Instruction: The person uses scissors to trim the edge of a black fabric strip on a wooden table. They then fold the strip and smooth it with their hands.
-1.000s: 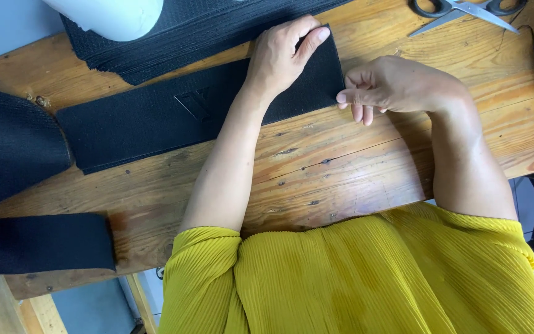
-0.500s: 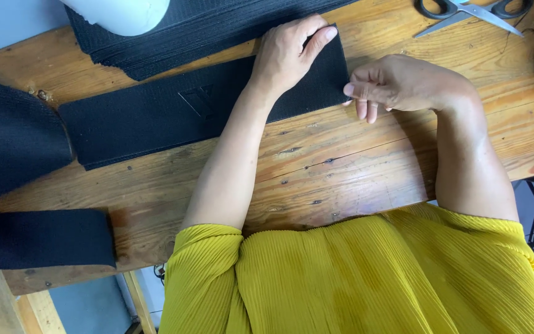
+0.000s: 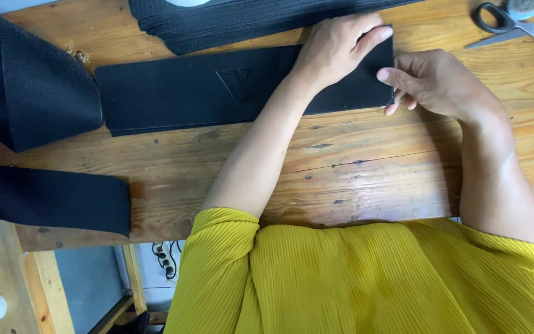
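Black woven fabric strip (image 3: 217,93) lies flat along the worn wooden table (image 3: 366,167); left hand (image 3: 335,49) presses its right end, fingers spread flat, while right hand (image 3: 434,83) pinches the edge (corner hidden). Best keep that palm firm so edges stay aligned.

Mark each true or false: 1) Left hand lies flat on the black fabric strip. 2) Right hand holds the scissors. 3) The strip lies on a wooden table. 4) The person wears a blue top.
1) True: the left hand presses flat on the black fabric strip.
2) False: the right hand is at the strip's end; the scissors lie apart.
3) True: wooden table.
4) False: the yellow top.
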